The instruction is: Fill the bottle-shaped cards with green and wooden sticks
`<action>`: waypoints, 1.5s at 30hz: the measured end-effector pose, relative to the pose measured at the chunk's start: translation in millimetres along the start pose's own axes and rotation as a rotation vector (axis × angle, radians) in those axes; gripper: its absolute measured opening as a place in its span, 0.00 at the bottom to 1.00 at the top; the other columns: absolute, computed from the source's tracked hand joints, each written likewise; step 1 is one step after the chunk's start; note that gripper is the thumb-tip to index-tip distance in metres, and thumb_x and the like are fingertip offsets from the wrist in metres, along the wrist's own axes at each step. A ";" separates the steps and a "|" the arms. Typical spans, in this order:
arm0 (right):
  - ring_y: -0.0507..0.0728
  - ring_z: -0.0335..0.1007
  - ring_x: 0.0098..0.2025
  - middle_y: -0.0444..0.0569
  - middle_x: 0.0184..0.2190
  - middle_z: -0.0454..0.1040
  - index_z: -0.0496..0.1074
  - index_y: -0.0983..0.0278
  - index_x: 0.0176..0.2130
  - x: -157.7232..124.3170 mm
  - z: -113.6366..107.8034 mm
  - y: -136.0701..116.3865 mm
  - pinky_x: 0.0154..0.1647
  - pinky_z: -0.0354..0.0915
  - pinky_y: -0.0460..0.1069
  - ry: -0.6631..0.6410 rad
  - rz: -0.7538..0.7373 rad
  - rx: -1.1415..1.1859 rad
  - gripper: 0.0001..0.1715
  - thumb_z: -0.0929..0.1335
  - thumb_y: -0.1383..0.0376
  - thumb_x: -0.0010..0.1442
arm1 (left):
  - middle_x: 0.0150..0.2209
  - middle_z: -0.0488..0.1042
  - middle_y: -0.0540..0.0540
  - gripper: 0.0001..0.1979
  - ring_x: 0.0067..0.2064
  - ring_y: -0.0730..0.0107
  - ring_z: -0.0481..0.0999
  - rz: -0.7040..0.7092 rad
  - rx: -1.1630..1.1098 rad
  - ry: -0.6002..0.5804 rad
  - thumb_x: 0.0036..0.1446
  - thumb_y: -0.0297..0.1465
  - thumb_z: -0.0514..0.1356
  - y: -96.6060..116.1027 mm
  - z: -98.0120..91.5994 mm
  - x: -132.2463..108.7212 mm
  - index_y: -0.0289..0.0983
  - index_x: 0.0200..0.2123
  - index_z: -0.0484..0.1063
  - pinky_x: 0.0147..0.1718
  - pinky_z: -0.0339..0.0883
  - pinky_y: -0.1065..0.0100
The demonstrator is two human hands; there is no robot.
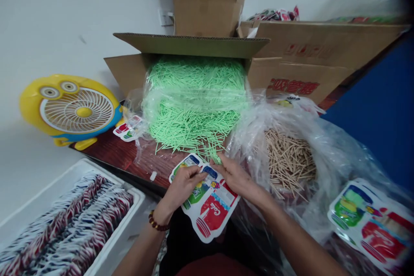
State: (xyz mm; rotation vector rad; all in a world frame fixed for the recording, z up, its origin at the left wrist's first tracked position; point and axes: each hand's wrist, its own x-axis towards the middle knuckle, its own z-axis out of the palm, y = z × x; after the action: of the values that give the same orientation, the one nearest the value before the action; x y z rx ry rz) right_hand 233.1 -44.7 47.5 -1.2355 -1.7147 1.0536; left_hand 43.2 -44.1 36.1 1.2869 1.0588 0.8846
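My left hand [185, 184] wears a beaded bracelet at the wrist and pinches the upper part of a printed pouch [211, 211]. The pouch is shaped like green and red drink bottles, the red one marked Cola. My right hand [235, 177] lies along the pouch's upper right edge, its fingers closed round a small bunch of green sticks [216, 158]. Just beyond the hands, a heap of thin light green sticks [194, 127] spills out of a plastic-lined carton [190, 45] onto the dark red table [145, 157].
To the right, a clear plastic bag [249, 138] holds brown sticks [289, 161]. Another printed pouch [371, 220] lies at the far right. A yellow fan [82, 110] stands left. Below it, a white foam box [137, 202] holds rows of packed pouches [71, 228]. Cartons [304, 51] stand behind.
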 end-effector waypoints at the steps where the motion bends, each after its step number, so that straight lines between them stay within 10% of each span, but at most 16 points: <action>1: 0.54 0.66 0.30 0.44 0.28 0.71 0.66 0.61 0.33 -1.3 -2.2 -0.5 0.31 0.59 0.48 0.029 0.031 0.097 0.08 0.64 0.60 0.62 | 0.18 0.69 0.53 0.12 0.21 0.72 0.64 0.007 0.028 -0.014 0.48 0.37 0.65 1.6 0.9 -1.5 0.37 0.20 0.73 0.21 0.54 0.72; 7: 0.55 0.72 0.34 0.43 0.30 0.74 0.66 0.59 0.39 -7.3 -4.0 -13.1 0.40 0.67 0.51 0.437 0.041 0.845 0.10 0.66 0.57 0.60 | 0.18 0.62 0.53 0.16 0.23 0.74 0.58 0.153 0.236 -0.130 0.56 0.37 0.60 7.3 4.4 -5.9 0.37 0.19 0.72 0.24 0.51 0.71; 12: 0.58 0.74 0.41 0.46 0.35 0.77 0.67 0.58 0.40 -18.2 11.5 -25.7 0.41 0.69 0.53 0.544 0.049 1.003 0.10 0.66 0.56 0.59 | 0.19 0.59 0.53 0.18 0.23 0.74 0.55 0.236 0.289 -0.186 0.60 0.36 0.56 8.2 13.1 -7.7 0.37 0.19 0.69 0.24 0.50 0.71; 18: 0.61 0.74 0.44 0.51 0.43 0.77 0.69 0.59 0.43 -34.5 22.3 -22.3 0.38 0.71 0.54 0.377 0.269 0.931 0.17 0.67 0.53 0.58 | 0.20 0.62 0.53 0.15 0.24 0.73 0.58 0.166 0.211 -0.154 0.58 0.38 0.58 5.0 23.2 -7.4 0.37 0.22 0.72 0.24 0.53 0.73; 23: 0.60 0.69 0.53 0.48 0.56 0.69 0.68 0.55 0.50 -35.2 0.6 -24.9 0.49 0.69 0.55 0.167 0.130 0.915 0.18 0.68 0.58 0.58 | 0.23 0.67 0.51 0.11 0.26 0.73 0.62 0.065 0.032 -0.132 0.54 0.38 0.62 -4.2 24.3 -3.8 0.36 0.27 0.75 0.26 0.56 0.74; 31: 0.61 0.54 0.64 0.45 0.62 0.62 0.63 0.51 0.59 -35.0 -37.2 -24.7 0.66 0.45 0.62 -0.176 0.077 0.155 0.30 0.69 0.58 0.58 | 0.26 0.70 0.52 0.11 0.27 0.75 0.66 0.020 -0.137 -0.127 0.52 0.39 0.65 -8.2 27.1 2.3 0.35 0.29 0.75 0.28 0.60 0.74; 45: 0.58 0.73 0.41 0.47 0.40 0.77 0.74 0.57 0.45 -38.6 -48.5 -28.9 0.42 0.67 0.51 -0.034 -0.044 -0.019 0.12 0.66 0.61 0.61 | 0.28 0.75 0.51 0.09 0.29 0.73 0.72 0.048 -0.344 -0.042 0.52 0.35 0.66 -3.0 36.8 5.6 0.36 0.33 0.76 0.31 0.65 0.74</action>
State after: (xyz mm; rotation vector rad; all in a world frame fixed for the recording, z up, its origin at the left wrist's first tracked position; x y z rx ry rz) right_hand 276.8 -78.4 87.8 -1.1928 -1.7739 1.0395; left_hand 79.8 -50.3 31.7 1.0402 0.8035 1.0216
